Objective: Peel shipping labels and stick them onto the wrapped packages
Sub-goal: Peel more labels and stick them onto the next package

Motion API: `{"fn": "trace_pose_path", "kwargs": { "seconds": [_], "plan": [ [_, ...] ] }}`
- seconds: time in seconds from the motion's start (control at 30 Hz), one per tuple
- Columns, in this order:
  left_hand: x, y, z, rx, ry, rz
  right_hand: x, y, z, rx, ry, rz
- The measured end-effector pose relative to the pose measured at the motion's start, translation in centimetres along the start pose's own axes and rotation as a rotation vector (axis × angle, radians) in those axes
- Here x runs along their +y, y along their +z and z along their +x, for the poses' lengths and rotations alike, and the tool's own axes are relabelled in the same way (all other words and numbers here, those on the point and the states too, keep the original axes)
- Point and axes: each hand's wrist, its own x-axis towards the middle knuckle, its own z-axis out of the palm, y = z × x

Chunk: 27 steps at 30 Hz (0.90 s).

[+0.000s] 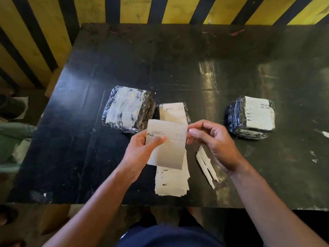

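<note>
My left hand (142,148) holds a white shipping label (169,148) above the black table, thumb across its face. My right hand (211,141) pinches the label's upper right corner with its fingertips. Under the label lies a stack of several more labels (171,182) near the table's front edge. Three packages wrapped in black plastic sit beyond: a large one (126,108) at the left with a smeared white patch, a small one (173,111) in the middle bearing a label and partly hidden by the held label, and one (252,116) at the right with a label on top.
Peeled white backing strips (206,164) lie right of the label stack, under my right wrist. Small paper scraps (313,156) dot the right side of the table (89,139). A yellow and black striped wall (178,9) stands behind the table.
</note>
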Motion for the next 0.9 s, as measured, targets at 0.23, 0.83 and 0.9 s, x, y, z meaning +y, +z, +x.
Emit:
{"fn": "trace_pose_path", "kwargs": {
  "seconds": [0.23, 0.83, 0.9],
  "plan": [
    [1.6, -0.4, -1.4, -0.030, 0.012, -0.049, -2.9, 0.1, 0.9, -0.106, -0.026, 0.000],
    [1.8, -0.2, -2.3, -0.134, -0.013, -0.223, -2.9, 0.4, 0.3, -0.199, 0.007, 0.192],
    [1.8, -0.1, -2.4, -0.125, -0.019, -0.230, -2.9, 0.5, 0.3, -0.202, 0.009, 0.192]
  ]
}}
